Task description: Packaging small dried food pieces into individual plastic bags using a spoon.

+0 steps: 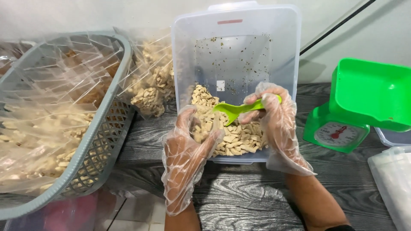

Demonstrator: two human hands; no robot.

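The right hand (274, 113), gloved, is gripping a green scoop (239, 109) with fingers clamped on its handle, over the pale snack pieces (235, 139) in the tilted clear tub (235, 55), while the left hand (188, 154), fingers loosely apart, is steadying the tub's near edge, so scooping seems underway, calling for a level lift.

This looks like a small food-packing workspace. A green kitchen scale (342, 128) stands on a dark wood-grain tabletop (248, 192) beside a clear plastic bin (235, 51) of pale snack pieces (239, 139), while a grey basket (92, 141) holds filled clear bags (38, 128). Both hands wear disposable plastic gloves.
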